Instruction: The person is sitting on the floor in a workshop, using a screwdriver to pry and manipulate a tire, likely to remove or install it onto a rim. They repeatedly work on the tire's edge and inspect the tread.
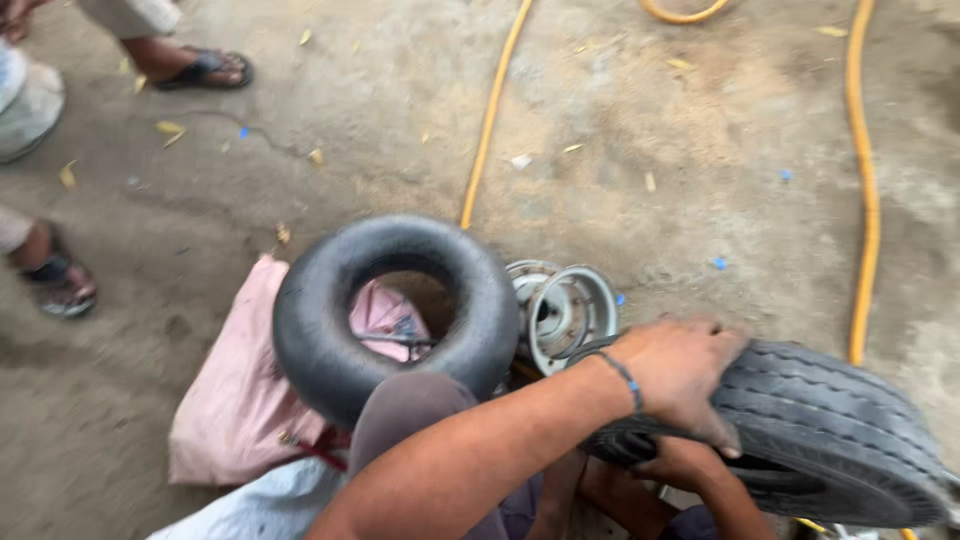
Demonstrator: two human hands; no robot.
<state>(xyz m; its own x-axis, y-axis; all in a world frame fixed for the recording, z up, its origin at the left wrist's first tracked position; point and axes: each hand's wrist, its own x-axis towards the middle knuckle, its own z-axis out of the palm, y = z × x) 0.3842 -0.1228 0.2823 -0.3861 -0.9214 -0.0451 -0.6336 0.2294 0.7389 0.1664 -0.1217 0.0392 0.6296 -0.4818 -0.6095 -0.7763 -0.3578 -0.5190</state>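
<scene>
Head view: left hand (680,372) grips tyre (830,430) edge beside inner tube (330,340).

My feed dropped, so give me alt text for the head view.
Both hands grip a black tyre: left hand on its tread, right hand at its inner edge. An inflated inner tube leans beside metal rims, on concrete.
</scene>
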